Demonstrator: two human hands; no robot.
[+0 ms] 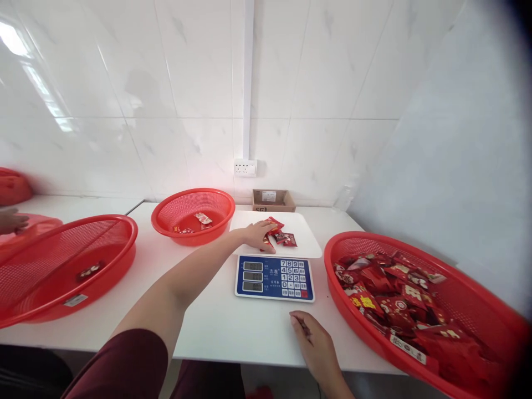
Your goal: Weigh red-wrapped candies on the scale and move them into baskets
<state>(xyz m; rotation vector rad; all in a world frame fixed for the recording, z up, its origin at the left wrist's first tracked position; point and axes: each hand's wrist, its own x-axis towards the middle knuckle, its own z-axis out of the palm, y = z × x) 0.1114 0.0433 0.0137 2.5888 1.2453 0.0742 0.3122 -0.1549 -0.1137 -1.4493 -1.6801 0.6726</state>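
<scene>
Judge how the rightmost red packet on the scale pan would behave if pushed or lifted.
The rightmost packet is probably light, being small beside the keypad. It looks film-wrapped, so it may slide on the smooth-looking white pan. It lies fairly flat, so rolling seems unlikely.

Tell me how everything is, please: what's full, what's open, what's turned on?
Scale: on, digits showing.
Left hand: fingers spread over the packets on the scale.
Packets on the scale: loose, lying on its tray.
Right hand: curled round something small and dark.
Right basket: heaped with packets.
Middle basket: a few packets inside.
Left basket: one packet showing.
Cardboard box: open on top.
</scene>
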